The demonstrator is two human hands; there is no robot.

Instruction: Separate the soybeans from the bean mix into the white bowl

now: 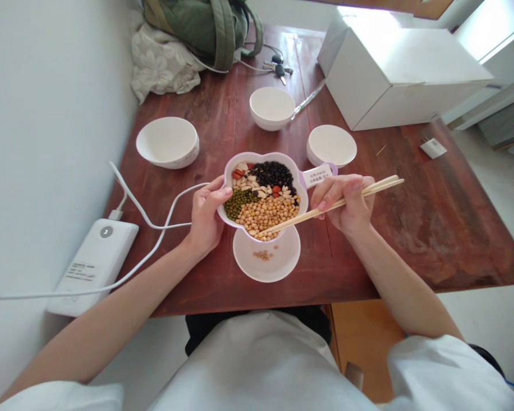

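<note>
Left fingers hold the bowl, just left of right fingers pinching chopsticks.

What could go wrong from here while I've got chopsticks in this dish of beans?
Soybeans might drop onto the table, because the dish is wider than the small bowl partly beneath it. Mung beans could get mixed in, since they lie against the soybeans with no divider showing. The white cable runs close to the left grip, so it might snag.
</note>
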